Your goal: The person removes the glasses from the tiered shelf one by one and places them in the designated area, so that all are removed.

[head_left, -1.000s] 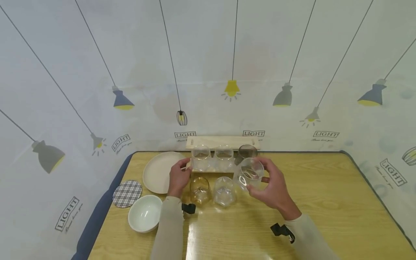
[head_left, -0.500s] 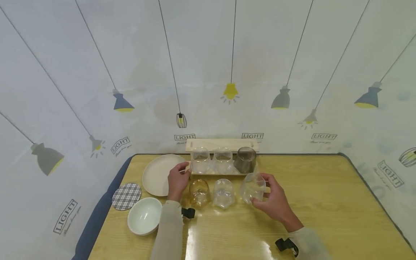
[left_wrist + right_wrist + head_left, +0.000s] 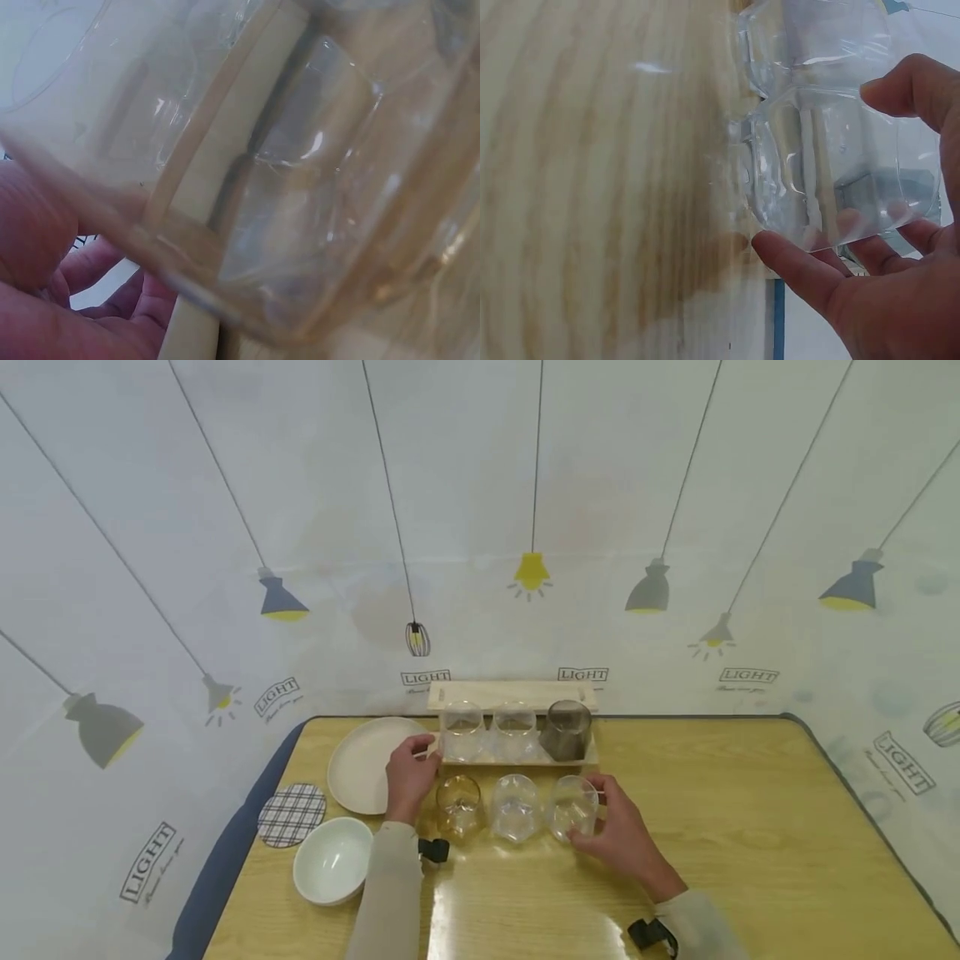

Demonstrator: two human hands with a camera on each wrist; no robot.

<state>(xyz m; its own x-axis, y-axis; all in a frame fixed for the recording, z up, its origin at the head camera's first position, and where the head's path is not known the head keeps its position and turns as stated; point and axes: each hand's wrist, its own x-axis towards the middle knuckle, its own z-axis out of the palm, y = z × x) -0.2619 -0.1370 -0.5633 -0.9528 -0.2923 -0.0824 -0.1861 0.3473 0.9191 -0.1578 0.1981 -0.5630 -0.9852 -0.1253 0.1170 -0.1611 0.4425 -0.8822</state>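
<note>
My right hand (image 3: 622, 839) holds a clear drinking glass (image 3: 573, 802) with thumb and fingers around its side. In the right wrist view that glass (image 3: 832, 165) appears upright with its base at the wooden tabletop. Left of it stand another clear glass (image 3: 516, 810) and an amber glass (image 3: 459, 810), forming a front row. Behind them, a pale wooden box (image 3: 517, 763) carries two clear glasses (image 3: 463, 735) and a smoky grey glass (image 3: 567, 732). My left hand (image 3: 408, 781) grips the box's left end; the amber glass (image 3: 300, 217) partly covers the left wrist view.
A beige plate (image 3: 356, 768) lies beyond my left hand. Nearer are a plaid round coaster (image 3: 292, 815) and a white bowl (image 3: 332, 860). At the back, a long wooden board (image 3: 513, 694) leans by the wall. Bare tabletop (image 3: 750, 827) extends to the right.
My right hand has brought the clear glass down from in front of the smoky grey one, then left into line with the front row. The left hand has stayed at the box's end.
</note>
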